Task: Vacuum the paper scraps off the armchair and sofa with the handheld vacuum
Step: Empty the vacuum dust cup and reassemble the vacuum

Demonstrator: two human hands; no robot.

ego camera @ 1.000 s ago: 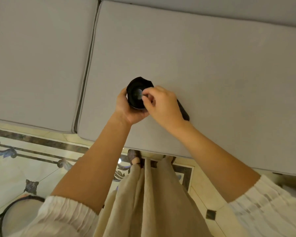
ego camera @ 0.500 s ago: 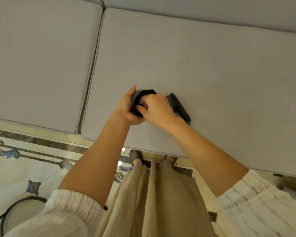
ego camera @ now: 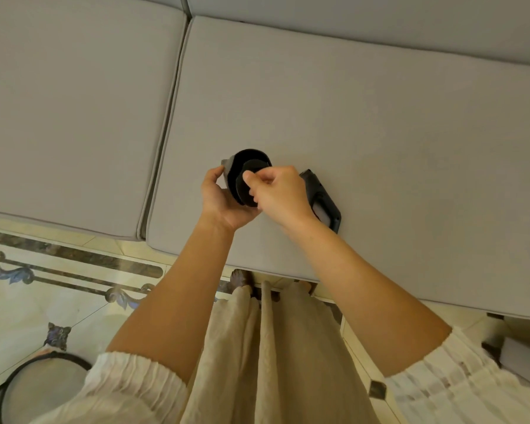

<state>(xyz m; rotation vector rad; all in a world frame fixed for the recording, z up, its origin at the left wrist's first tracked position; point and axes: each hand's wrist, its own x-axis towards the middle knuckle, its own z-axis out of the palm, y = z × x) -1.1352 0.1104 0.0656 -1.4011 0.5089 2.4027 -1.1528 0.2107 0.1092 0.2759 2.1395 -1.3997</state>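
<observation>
Two hands work: left hand (ego camera: 224, 200) grips black round dust cup (ego camera: 242, 166); right hand (ego camera: 280, 194) now pinches round black filter disc (ego camera: 245, 186), which I see pulled out.

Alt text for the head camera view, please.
Over a grey sofa cushion, the left hand holds a black dust cup while the right hand pinches a round black filter at its opening; the vacuum body lies behind.

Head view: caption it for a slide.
Both hands, left and right, hold a black handheld vacuum over the grey sofa cushion.
</observation>
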